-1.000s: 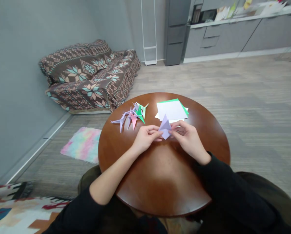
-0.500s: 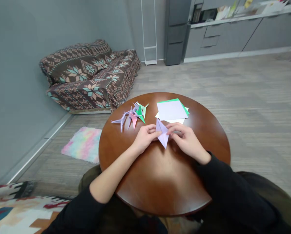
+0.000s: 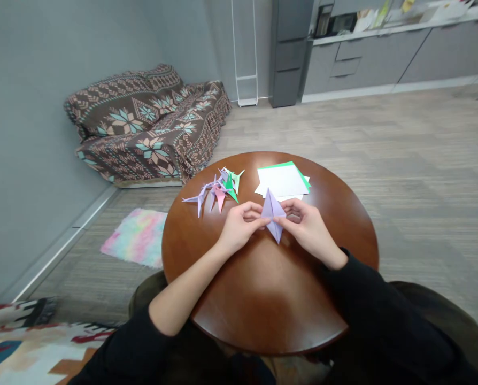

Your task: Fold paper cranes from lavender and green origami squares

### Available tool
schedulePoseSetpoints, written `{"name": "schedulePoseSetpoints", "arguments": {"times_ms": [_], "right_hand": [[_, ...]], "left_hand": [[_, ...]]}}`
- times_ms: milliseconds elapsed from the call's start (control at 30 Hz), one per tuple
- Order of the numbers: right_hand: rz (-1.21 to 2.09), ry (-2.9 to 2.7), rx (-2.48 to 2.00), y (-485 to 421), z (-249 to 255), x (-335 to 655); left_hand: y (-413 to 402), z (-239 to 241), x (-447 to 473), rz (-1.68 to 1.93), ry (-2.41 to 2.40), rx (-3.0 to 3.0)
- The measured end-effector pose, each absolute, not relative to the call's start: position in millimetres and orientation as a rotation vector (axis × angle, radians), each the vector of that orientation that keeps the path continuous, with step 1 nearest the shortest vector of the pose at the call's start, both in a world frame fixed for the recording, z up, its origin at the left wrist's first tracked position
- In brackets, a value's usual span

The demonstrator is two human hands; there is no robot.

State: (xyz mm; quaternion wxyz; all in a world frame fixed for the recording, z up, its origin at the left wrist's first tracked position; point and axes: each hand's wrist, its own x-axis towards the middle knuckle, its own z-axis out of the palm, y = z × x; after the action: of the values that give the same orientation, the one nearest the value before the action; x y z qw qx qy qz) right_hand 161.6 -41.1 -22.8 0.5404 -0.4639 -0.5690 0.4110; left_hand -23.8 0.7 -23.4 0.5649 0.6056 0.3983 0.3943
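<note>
A lilac sheet of origami paper (image 3: 272,207), folded into a narrow diamond with a crease down its middle, is held above the table, one point toward the far side and one toward me. My left hand (image 3: 242,225) pinches its left edge, thumb on the front face and fingers behind. On the right edge my right hand (image 3: 303,222) grips it the same way, its thumb near the centre. The fingertips behind the paper are partly hidden.
Several folded paper cranes (image 3: 218,193) in lilac, pink and green lie at the far left of the round wooden table (image 3: 263,299). A stack of paper sheets (image 3: 283,179), white and green, lies behind my hands. A patterned sofa (image 3: 151,123) stands beyond.
The lilac paper has turned more upright and shifted slightly right, its centre crease now facing me. My right thumb has moved onto its front face.
</note>
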Motion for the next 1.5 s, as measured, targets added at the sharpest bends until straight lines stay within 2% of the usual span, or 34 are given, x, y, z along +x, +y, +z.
{"name": "schedulePoseSetpoints", "arguments": {"times_ms": [100,267,467,600,733,1333,1500], "right_hand": [[1.048,-1.371,-1.065,-43.6,-20.8,160.3],[0.978,-1.353,-1.106,-43.6,-22.3,160.9],[0.443,-1.431,-1.131,-44.0,-24.2,162.6],[0.285,-1.596,-1.027,-45.8,-22.2,162.9],[0.276,-1.698,-0.960,-46.6,-18.5,164.4],[0.334,-2.113,-0.991,-50.0,-17.1,165.9],[0.289,-2.004,-0.988,-47.4,-20.9,167.0]], "left_hand": [[-1.3,-19.8,-24.9,0.923,0.900,1.528],[1.1,-21.5,-24.1,0.922,0.846,1.492],[3.4,-21.9,-26.2,0.775,0.832,1.031],[1.9,-14.9,-28.5,0.727,0.622,0.928],[3.5,-13.8,-28.8,0.828,0.623,0.912],[5.5,-25.4,-28.6,0.864,0.849,1.047],[7.3,-22.9,-30.5,0.834,0.772,0.928]]}}
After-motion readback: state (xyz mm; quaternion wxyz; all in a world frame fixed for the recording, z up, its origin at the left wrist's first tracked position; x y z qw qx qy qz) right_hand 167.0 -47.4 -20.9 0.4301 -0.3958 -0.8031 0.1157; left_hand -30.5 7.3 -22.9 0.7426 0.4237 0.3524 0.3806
